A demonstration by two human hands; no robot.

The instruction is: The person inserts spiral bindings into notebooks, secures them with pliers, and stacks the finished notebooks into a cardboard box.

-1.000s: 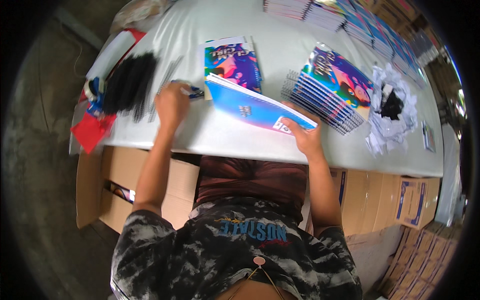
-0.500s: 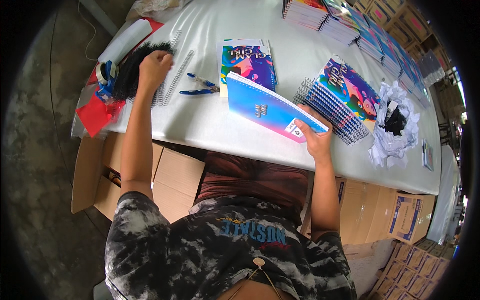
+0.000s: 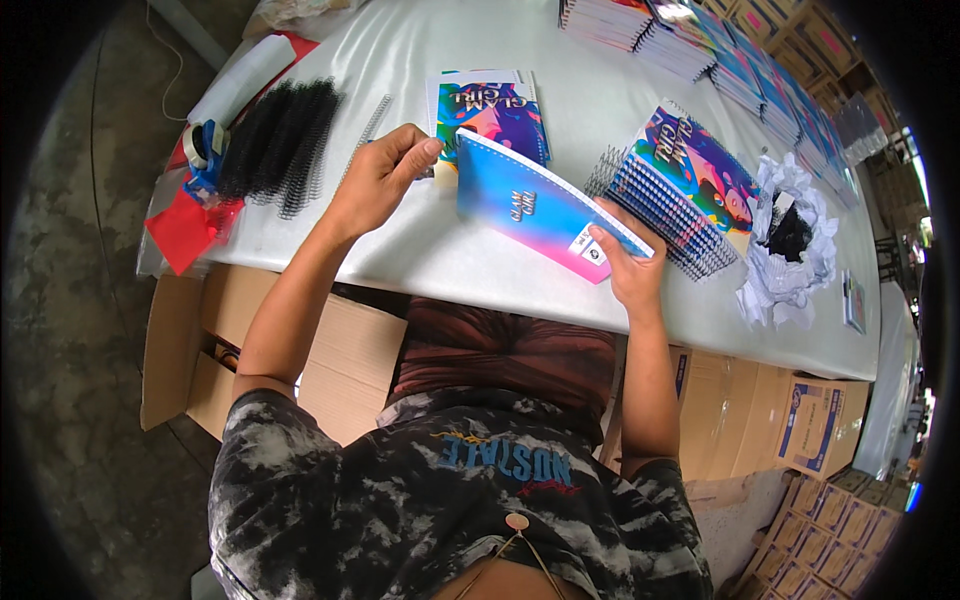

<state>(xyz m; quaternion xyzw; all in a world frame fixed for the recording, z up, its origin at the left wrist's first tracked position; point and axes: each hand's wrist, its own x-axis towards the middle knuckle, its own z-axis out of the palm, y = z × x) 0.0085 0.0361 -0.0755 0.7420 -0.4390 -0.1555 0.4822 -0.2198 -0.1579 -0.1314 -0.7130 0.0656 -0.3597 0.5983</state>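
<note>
Blue-to-pink paper notebook (image 3: 500,205) is held tilted above the near part of the wide white cloth-covered table (image 3: 580,90), between the two hands. Below the table edge stands an open brown cardboard box (image 3: 350,380), on the person's left.

At the far R side of the table there is a long row of thick colourful notebooks w/ dark coils (image 3: 690,55); by my judgement these are the done ones. Nearer, just beyond the R hand (image 3: 632,268), lies a fanned stack of multicoloured glossy notebooks (image 3: 690,180). Coils run along their edges & some ends stick out on the left, so these seem threaded, but ends prob. not yet tidied.

The middle pile of bright purple-and-green covers (image 3: 500,120) shows no black coil that I can make out, so I take it as work left. Also the held notebook looks undone: its white top edge has a row of small holes, & I see no coil along it. Supply is large: a dense heap of black spiral coils (image 3: 275,145) at left, w/ one loose thin grey coil (image 3: 374,122) beside it.

R hand is clamped on the notebook's right end, thumb on the cover. L hand (image 3: 385,175) is at the opposite upper corner, fingertips drawn together; whether they pinch a coil, cannot tell.
</note>
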